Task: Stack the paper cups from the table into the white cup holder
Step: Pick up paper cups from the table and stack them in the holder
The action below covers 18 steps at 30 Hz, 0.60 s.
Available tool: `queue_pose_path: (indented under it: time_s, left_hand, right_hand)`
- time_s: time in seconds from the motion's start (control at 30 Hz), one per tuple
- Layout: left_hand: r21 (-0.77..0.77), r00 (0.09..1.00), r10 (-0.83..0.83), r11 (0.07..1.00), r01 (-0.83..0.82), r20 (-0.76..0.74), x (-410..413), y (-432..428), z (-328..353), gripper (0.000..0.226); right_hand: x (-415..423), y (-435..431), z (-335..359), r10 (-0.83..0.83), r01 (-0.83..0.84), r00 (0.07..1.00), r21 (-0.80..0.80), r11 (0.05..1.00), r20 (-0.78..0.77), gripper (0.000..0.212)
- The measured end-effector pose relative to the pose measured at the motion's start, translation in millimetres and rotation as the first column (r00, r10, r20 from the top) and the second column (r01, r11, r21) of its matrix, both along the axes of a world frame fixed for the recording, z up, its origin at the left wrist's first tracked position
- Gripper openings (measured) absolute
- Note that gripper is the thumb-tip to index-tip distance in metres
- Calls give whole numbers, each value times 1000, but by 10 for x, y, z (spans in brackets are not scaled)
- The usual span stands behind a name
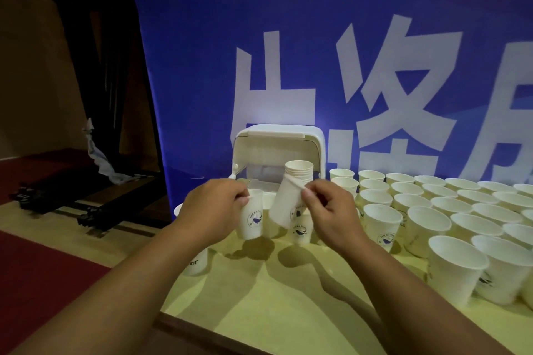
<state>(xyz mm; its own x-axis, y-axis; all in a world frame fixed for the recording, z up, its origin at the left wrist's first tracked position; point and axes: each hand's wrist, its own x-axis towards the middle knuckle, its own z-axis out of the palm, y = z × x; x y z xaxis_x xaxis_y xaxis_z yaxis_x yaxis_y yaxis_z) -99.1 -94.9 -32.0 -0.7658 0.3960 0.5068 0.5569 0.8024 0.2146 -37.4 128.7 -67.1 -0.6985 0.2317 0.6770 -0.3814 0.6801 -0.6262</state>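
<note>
My left hand (212,207) grips an upright white paper cup (253,219) with a dark round logo by its rim. In my right hand (326,210) a second paper cup (284,203) is pinched at the rim, tilted with its mouth toward the upper right. Both cups hover just in front of the white cup holder (277,147), whose lid stands open at the back of the table. A stack of nested cups (299,171) rises out of the holder behind the tilted cup. Another logo cup (301,232) stands on the table below my right hand.
Several rows of upright paper cups (450,210) fill the right side of the yellow-green table (274,297). One cup (197,264) stands partly hidden under my left forearm. A blue banner (317,52) hangs behind the table. Dark stands (86,199) lie on the floor at the left.
</note>
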Motion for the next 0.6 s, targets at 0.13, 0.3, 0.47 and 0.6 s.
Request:
queue_pose_path:
  time_s: [0.13,0.3,0.47,0.6]
  left_hand:
    - [223,994,-61,971,80,-93,-96,245,137,15]
    - [456,981,-78,877,153,-179,-351,772,209,15]
    - [539,979,-58,828,155,-193,-702,1255,231,15]
    - [569,983,-56,809,148,-177,-924,1479,209,14]
  right_hand:
    - [-131,145,245,-128,118,987,-105,987,-99,15]
    - [-453,343,527,-241,236,965,-56,970,-100,12]
    - [-820,446,657,-337,336,939,-31,941,-68,14]
    - [-983,553,632,-402,399,912,-50,916,-84,15]
